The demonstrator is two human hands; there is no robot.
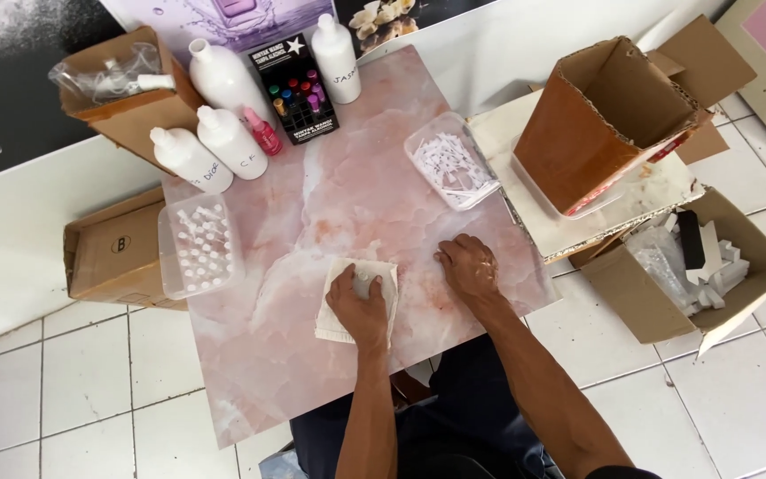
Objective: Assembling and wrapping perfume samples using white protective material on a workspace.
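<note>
A folded white cloth [358, 300] lies flat near the front middle of a pink marbled tabletop [347, 195], pinned under the person's left hand [361, 306], whose fingers are spread and pressed down on the fabric rather than curled around it. The right hand [469, 266] rests just beside it, to the right, palm down on the bare surface, fingers loosely bent and holding nothing.

The step in hand looks like wiping the tabletop, with the right hand steadying the board. The next stroke would seem to call for even downward pressure and a sweep kept short of the containers crowding the far and side edges.

At the left edge sits a clear plastic tub of small white caps [199, 246]; at the right, a second clear tub of white sprayer parts [452, 161]. Along the back stand four white plastic bottles [230, 140], a small pink bottle [263, 131] and a black display box of coloured vials [295, 89].

Beyond the table, an open brown carton [609, 120] tilts on a pale board [578, 222], and another open carton [693, 266] of white packaging sits on the tiled floor [64, 372].
</note>
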